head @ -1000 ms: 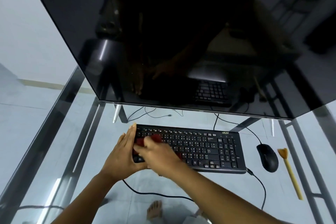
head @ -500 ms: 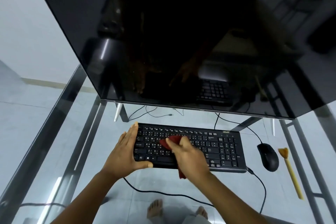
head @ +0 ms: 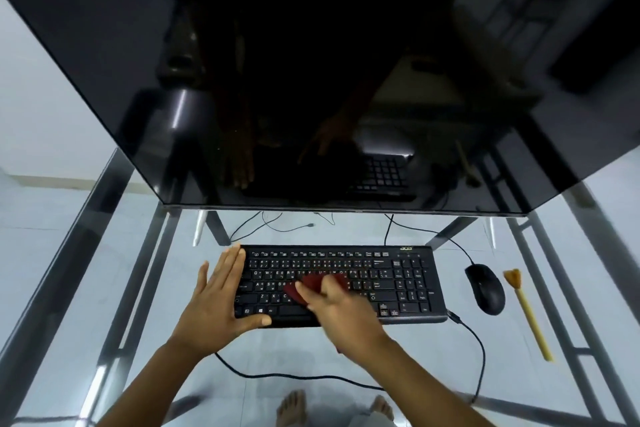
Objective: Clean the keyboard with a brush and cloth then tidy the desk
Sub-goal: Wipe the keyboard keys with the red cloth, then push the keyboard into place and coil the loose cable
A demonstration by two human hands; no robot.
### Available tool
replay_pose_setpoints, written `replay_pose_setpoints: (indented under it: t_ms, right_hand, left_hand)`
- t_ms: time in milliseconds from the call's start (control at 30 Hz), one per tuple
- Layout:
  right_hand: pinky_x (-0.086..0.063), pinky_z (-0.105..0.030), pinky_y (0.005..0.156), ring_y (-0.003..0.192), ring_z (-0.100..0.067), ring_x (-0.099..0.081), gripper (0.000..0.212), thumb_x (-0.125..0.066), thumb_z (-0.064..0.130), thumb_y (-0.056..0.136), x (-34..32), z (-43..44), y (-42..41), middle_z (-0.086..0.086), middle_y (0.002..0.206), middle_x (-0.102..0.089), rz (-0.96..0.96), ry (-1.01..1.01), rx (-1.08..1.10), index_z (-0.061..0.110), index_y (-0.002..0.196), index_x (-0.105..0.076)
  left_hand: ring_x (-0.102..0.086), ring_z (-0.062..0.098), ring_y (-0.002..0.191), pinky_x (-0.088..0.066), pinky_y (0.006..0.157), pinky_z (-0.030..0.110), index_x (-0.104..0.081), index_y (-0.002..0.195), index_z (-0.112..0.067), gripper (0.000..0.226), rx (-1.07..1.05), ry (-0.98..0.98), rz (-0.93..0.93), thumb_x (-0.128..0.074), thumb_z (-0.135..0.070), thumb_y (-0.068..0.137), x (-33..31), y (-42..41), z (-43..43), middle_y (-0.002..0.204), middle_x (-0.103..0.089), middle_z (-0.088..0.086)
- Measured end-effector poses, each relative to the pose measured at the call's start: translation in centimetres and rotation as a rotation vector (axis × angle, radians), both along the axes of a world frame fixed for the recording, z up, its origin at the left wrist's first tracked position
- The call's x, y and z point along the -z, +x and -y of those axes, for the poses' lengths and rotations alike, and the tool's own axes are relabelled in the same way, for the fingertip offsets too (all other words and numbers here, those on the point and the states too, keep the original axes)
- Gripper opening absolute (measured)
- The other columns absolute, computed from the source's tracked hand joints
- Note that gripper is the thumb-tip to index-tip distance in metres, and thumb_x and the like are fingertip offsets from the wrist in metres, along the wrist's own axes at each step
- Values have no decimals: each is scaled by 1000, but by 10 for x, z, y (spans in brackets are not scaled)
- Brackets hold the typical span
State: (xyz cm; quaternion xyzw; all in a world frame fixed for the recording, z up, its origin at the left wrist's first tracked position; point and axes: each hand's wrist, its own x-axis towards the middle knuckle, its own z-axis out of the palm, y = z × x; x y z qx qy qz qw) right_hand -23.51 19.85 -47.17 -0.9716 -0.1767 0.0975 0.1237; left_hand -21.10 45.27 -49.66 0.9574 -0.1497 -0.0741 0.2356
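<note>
The keyboard lies at the lower middle of the frame on the glass counter. The left hand braces its left end, fingers straight and holding nothing. The blurred right hand presses the red cloth onto the middle keys, fingers spread rather than curled. Light, even strokes row by row toward the number pad would probably serve best, with the brace firm so nothing slides toward the mouse.
</note>
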Motion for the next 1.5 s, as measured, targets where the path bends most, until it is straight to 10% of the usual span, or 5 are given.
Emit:
replay_pose_setpoints:
  t_ms: [233, 367, 567, 767, 1500]
  right_hand:
    - [-57, -37, 66, 74, -28, -67, 49, -47, 32, 98, -12, 43, 21, -6, 117, -48, 76, -53, 381, 35, 145, -34]
    - [-50, -29, 39, 52, -21, -63, 53, -68, 34, 83, -12, 46, -1, -5, 102, -56, 13, -70, 161, 33, 133, -50]
    - [-54, -36, 73, 85, -28, -67, 54, -46, 27, 97, -14, 115, 21, -8, 130, -42, 47, -126, 601, 33, 147, -27]
    - [-57, -38, 77, 100, -24, -65, 51, -47, 27, 96, -7, 105, -20, -4, 130, -43, -76, 47, 226, 34, 145, -31]
    - [-58, -31, 77, 98, -22, -65, 39, -40, 40, 100, -23, 374, -39, 1, 125, -56, -153, 18, 875, 29, 138, -43]
  left_hand:
    - [11, 8, 145, 7, 117, 41, -10, 153, -14, 73, 113, 59, 125, -17, -60, 96, -24, 20, 83, 160, 0, -3]
    - [17, 7, 144, 11, 116, 40, -5, 152, -14, 72, 184, 124, 88, -5, -59, 95, -12, 19, 126, 160, 5, -2]
    - [19, 8, 143, 11, 115, 43, -1, 152, -15, 68, 222, 176, 111, -11, -55, 98, -9, 14, 163, 159, 9, -3]
    - [3, 16, 147, 0, 115, 47, -16, 151, -10, 68, 171, 211, 92, -14, -54, 99, 1, 0, 187, 160, -6, 3]
    - [0, 15, 147, 3, 115, 43, -18, 150, -10, 68, 273, 215, 148, -11, -53, 98, -9, 14, 330, 159, -10, 2]
